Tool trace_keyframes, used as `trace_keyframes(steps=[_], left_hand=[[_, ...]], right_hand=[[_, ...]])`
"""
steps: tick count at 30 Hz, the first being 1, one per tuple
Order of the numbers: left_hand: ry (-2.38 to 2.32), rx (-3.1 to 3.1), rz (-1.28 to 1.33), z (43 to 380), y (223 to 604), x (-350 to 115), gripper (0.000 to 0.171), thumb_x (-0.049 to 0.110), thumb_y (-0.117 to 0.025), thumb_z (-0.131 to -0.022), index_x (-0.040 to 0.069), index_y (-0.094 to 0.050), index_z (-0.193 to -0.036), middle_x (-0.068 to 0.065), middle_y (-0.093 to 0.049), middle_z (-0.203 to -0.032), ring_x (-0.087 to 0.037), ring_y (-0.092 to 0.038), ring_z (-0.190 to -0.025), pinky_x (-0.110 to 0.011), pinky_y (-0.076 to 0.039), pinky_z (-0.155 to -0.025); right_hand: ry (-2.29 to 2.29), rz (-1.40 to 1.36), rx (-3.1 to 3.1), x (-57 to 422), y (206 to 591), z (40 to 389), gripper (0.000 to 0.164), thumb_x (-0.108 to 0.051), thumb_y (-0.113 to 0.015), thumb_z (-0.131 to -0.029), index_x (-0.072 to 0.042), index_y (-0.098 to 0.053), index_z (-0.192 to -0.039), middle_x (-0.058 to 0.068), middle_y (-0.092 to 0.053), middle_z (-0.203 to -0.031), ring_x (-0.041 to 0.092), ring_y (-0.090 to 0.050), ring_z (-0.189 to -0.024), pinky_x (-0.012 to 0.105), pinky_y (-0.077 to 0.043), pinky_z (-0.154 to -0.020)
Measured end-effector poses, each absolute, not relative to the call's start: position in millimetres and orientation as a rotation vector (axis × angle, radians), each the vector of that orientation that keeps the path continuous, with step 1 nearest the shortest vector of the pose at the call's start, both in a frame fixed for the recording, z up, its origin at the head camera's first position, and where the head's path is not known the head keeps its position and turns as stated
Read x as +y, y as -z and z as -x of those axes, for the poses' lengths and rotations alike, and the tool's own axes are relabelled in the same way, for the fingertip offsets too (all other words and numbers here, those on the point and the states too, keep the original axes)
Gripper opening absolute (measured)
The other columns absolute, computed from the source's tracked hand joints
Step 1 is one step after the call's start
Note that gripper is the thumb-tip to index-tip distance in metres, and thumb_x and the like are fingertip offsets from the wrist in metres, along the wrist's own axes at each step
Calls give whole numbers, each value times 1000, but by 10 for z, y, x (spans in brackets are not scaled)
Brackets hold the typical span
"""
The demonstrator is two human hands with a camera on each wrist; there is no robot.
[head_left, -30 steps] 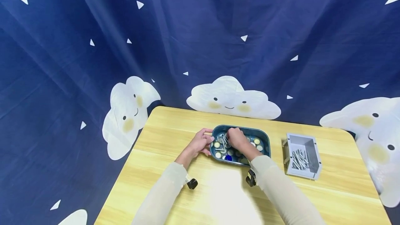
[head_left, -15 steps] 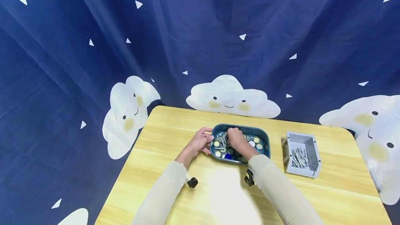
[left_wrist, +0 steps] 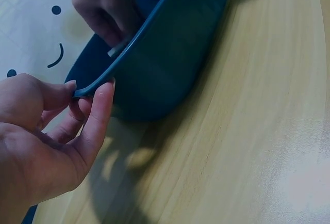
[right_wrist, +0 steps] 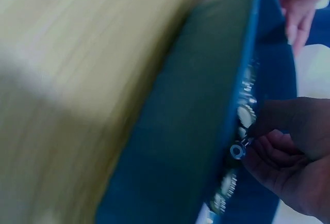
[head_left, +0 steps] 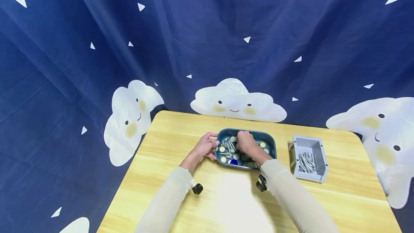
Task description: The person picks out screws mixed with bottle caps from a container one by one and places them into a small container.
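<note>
A dark blue rectangular tub [head_left: 273, 137] with rounded corners stands on the table, holding bottle caps [head_left: 223, 159] and several silver bolts [head_left: 230, 146]. My left hand [head_left: 204, 146] pinches the tub's left rim, thumb over the edge and fingers against the outer wall, as the left wrist view shows. Inside the tub is my right hand [head_left: 248, 144], its fingers curled down among the caps. In the right wrist view its thumb and fingers pinch a silver bolt [right_wrist: 237, 150], whose round end faces the camera; the rest of it is mostly hidden.
To the right of the tub sits a grey plastic bin [head_left: 320, 159] with a pile of silver bolts [head_left: 306, 162] in it. Behind the wooden table [head_left: 181, 128] hangs a dark blue curtain [head_left: 207, 39] printed with clouds.
My right hand has shifted slightly to the right within the tub, uncovering more of the bolts at its left. My left hand keeps its hold on the rim. The head view has turned slightly.
</note>
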State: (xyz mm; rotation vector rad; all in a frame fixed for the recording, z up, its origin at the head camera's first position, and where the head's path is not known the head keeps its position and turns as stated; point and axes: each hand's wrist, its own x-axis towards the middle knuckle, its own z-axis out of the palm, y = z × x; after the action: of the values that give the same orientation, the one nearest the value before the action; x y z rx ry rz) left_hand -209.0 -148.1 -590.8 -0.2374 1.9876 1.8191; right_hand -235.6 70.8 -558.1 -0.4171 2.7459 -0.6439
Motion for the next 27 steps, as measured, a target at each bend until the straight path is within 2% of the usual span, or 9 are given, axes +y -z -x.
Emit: trace_keyframes(steps=[7, 9, 11, 13, 17, 19, 23, 27], left_hand=[[-1818, 2009, 244, 2115, 5895, -1513, 40, 11, -61, -102, 15, -54, -141, -18, -65, -117, -21, -63, -77, -41, -69, -55], [-1811, 2013, 243, 2114, 5889, -1515, 40, 12, -61, -103, 15, -53, -141, -18, -65, -117, -20, -62, -77, -41, -69, -55], [-1803, 2013, 242, 2109, 5886, -1514, 40, 12, -61, -103, 15, -53, -142, -19, -64, -118, -20, -62, -77, -41, -69, -56], [-1796, 2013, 242, 2108, 5885, -1515, 41, 11, -61, -103, 15, -52, -142, -19, -64, -119, -20, -62, -77, -43, -69, -58], [-1792, 2017, 242, 2104, 5884, -1514, 41, 11, -60, -103, 14, -52, -143, -20, -64, -120, -20, -62, -77, -46, -70, -60], [-1789, 2019, 247, 2102, 5880, -1509, 41, 11, -60, -103, 14, -52, -143, -20, -64, -120, -20, -62, -78, -44, -70, -59], [-1783, 2018, 247, 2092, 5873, -1485, 41, 11, -61, -103, 13, -51, -143, -19, -64, -120, -21, -62, -79, -39, -69, -55], [-1784, 2009, 237, 2075, 5860, -1455, 43, 12, -60, -103, 12, -50, -145, -22, -63, -123, -21, -63, -80, -38, -68, -54]], right_hand=[[692, 431, 2813, 935, 5254, 2383, 58, -2, -74, -82, -21, -26, -56, -7, -15, -57, 11, -17, -52, 22, -21, -50], [696, 403, 2813, 1032, 5159, 2376, 56, -4, -75, -82, -21, -27, -57, -7, -17, -57, 12, -19, -52, 23, -23, -51], [696, 370, 2823, 1139, 5086, 2363, 52, -8, -78, -82, -19, -34, -57, -7, -25, -56, 12, -27, -53, 25, -29, -52], [705, 341, 2846, 1260, 5033, 2343, 40, -11, -80, -81, -17, -47, -60, -6, -40, -58, 14, -40, -58, 28, -41, -56], [719, 281, 2883, 1534, 4976, 2296, 9, -12, -78, -81, -7, -70, -82, 5, -70, -81, 20, -63, -75, 40, -60, -74], [725, 253, 2884, 1678, 4957, 2270, 12, -12, -76, -81, -5, -73, -90, 8, -75, -89, 20, -66, -76, 43, -62, -78], [767, 192, 2878, 1974, 4923, 2209, 14, -11, -73, -82, -2, -74, -94, 9, -75, -85, 15, -66, -65, 36, -60, -70], [795, 144, 2900, 2267, 4891, 2134, 15, -9, -72, -80, 0, -73, -92, 9, -73, -80, 16, -63, -65, 26, -52, -61]])
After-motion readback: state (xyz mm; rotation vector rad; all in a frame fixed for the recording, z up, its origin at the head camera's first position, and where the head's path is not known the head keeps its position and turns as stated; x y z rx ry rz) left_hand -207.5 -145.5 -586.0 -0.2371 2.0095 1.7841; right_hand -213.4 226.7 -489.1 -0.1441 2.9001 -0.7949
